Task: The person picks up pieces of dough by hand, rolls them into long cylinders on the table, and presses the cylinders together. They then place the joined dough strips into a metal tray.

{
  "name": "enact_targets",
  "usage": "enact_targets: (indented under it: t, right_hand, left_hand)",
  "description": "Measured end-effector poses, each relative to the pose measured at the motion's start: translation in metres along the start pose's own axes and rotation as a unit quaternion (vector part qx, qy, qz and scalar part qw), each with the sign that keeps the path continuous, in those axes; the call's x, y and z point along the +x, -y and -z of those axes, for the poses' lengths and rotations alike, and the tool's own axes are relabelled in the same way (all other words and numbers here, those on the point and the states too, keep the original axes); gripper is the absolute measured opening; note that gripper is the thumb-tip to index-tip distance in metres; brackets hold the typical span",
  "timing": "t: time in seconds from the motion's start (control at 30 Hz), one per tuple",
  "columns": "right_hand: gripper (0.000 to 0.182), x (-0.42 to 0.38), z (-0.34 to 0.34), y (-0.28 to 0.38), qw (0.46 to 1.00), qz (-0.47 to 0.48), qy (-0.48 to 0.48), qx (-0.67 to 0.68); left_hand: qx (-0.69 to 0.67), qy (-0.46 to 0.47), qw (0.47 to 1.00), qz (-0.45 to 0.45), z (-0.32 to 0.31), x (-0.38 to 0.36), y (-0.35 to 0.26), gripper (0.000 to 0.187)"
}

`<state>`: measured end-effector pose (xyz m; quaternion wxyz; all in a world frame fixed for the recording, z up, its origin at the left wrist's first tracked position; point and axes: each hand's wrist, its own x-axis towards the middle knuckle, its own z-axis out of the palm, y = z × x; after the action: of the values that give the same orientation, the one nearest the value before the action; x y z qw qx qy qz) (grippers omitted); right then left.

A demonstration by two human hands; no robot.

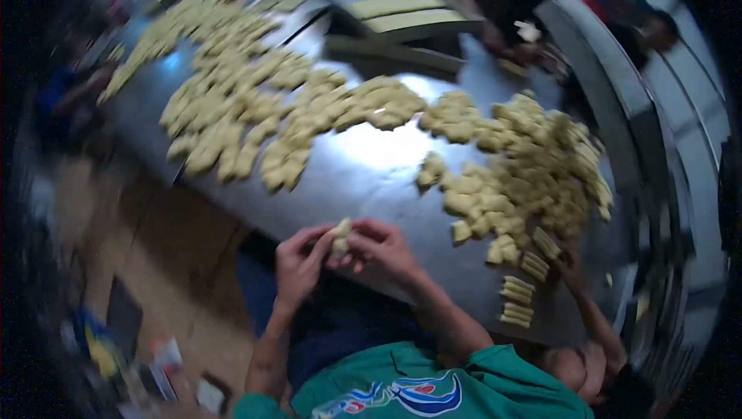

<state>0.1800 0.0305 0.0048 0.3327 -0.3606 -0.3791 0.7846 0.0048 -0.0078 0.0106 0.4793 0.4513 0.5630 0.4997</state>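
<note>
A small piece of pale yellow dough (341, 238) is pinched between my two hands, just over the near edge of the metal table. My left hand (300, 263) has its thumb and fingers closed on one side of it. On the other side, my right hand (383, 249) grips it with bent fingers. Beyond my hands, many shaped dough pieces (255, 121) spread over the far left and middle of the table. A larger heap of dough lumps (533, 168) lies to the right.
The shiny metal table (340, 201) reflects a bright light. Short rows of dough strips (516, 303) lie at its right side, with another person's hand (570, 272) beside them. Trays (398, 13) holding flat dough stand at the back. Other people work around the table.
</note>
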Motion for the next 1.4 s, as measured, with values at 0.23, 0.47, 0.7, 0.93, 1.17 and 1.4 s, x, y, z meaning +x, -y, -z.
enact_targets:
  t: [0.23, 0.47, 0.7, 0.93, 1.17, 1.4]
  right_hand:
    - [0.026, 0.008, 0.003, -0.020, 0.996, 0.027, -0.058, -0.070]
    - [0.026, 0.001, -0.001, -0.019, 0.979, 0.170, -0.079, -0.075]
    - [0.026, 0.004, 0.013, -0.004, 0.934, 0.103, -0.063, -0.337]
    - [0.025, 0.018, 0.038, 0.016, 0.945, -0.093, 0.007, -0.313]
    - [0.026, 0.028, 0.022, 0.006, 0.953, -0.083, -0.045, -0.288]
    - [0.019, 0.032, 0.026, 0.016, 0.931, -0.094, -0.059, -0.347]
  left_hand:
    - [0.055, -0.013, 0.992, -0.115, 0.000, -0.003, 0.016, 0.019]
    - [-0.036, 0.095, 0.995, 0.017, 0.011, 0.003, 0.037, 0.017]
    - [0.006, 0.140, 0.990, -0.005, 0.012, 0.009, 0.028, 0.023]
    - [0.066, 0.170, 0.979, 0.094, 0.003, 0.043, 0.038, 0.023]
    - [0.116, 0.115, 0.986, 0.031, 0.001, 0.051, 0.062, 0.025]
    - [0.094, 0.129, 0.985, 0.069, 0.003, 0.046, 0.047, 0.022]
